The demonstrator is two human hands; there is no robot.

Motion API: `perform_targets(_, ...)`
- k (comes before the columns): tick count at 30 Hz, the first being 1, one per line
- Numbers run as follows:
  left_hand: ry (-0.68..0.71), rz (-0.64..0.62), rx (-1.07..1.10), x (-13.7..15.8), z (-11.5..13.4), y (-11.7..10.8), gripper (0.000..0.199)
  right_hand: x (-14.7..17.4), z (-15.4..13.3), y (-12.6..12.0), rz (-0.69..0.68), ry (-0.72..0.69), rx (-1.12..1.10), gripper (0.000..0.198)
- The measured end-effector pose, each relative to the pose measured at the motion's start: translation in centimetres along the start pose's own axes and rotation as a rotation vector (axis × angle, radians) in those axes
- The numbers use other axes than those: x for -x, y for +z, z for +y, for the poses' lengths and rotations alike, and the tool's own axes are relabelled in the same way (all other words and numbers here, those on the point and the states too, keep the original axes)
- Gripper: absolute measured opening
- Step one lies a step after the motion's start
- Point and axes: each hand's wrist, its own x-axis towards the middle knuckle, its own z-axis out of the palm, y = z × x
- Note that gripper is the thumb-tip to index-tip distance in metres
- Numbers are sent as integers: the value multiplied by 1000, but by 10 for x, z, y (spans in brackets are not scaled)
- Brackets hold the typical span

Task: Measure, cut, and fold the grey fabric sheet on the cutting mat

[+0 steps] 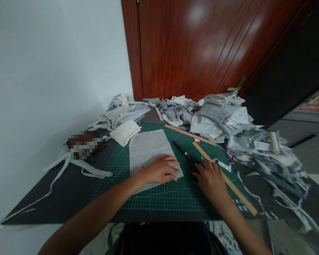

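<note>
A grey-white fabric piece [149, 148] with one rounded corner lies flat on the green cutting mat [159, 202]. My left hand [162, 169] rests palm down across its right side, with the fingers stretched out and slightly spread. Just right of the cloth are black scissors [185, 153], blades pointing away to the upper left and nearly closed. Around their handles are the fingers of my right hand [211, 179], which partly cover them. Beside and under that hand runs a long wooden ruler [239, 194]. A second wooden ruler [190, 134] lies across the mat's far edge.
Fabric heaps stand at the back left [122, 111], and a folded fabric stack [220, 117] rises at the back right. Scraps [276, 163] spread along the right side. A folded cream cloth [124, 132] overlaps the mat. White wall [55, 71] borders the left; a wooden door [188, 53] stands behind.
</note>
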Motion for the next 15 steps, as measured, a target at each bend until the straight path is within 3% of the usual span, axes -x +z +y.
perform_targets(2,27,-5,18,-1,2,0,18,1,-12,-1,-12,-15,160,21)
perform_targets(5,51,-9,32,-2,7,-1,20,4,-23,-3,-32,2,202,18)
perform_targets(9,76,-1,86,-1,17,-3,24,37,-8,-6,-69,5,176,17)
perform_targets(12,107,-11,104,3,25,-3,26,86,17,-4,-107,64,-91,21)
perform_targets(15,124,-35,84,6,31,-3,30,134,32,0,-112,286,-446,32)
